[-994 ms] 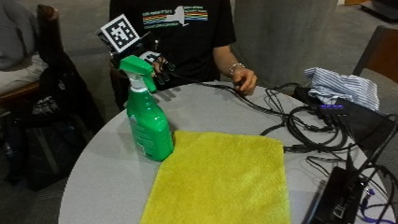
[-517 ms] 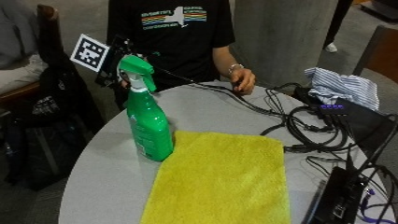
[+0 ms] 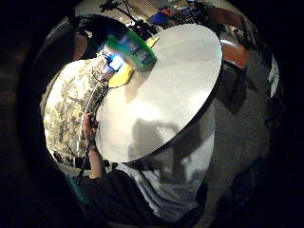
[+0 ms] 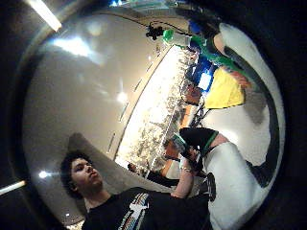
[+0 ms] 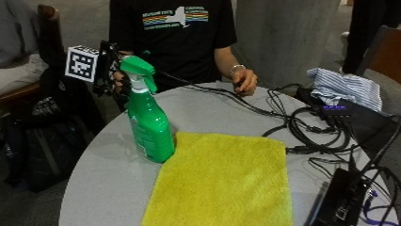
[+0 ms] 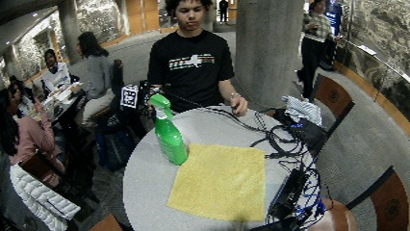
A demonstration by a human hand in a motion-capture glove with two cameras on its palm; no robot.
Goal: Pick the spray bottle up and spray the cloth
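Observation:
A green spray bottle stands upright on the round grey table, touching the left edge of a yellow cloth spread flat. My gloved right hand hovers off the table's far left edge, just behind the bottle's spray head, apart from it and holding nothing. Both palm views look across the table from its edge: the bottle is seen a little way off, with the cloth beyond it. In the wide outside view the bottle and cloth sit near the table's left-centre.
The person's bare left hand rests on black cables at the table's far edge. Black boxes and a striped cloth crowd the right side. A dark bag and chair stand left of the table.
My right hand has moved left and downward, from above and behind the bottle's head to beside it near the table's edge. Bottle and cloth have stayed put.

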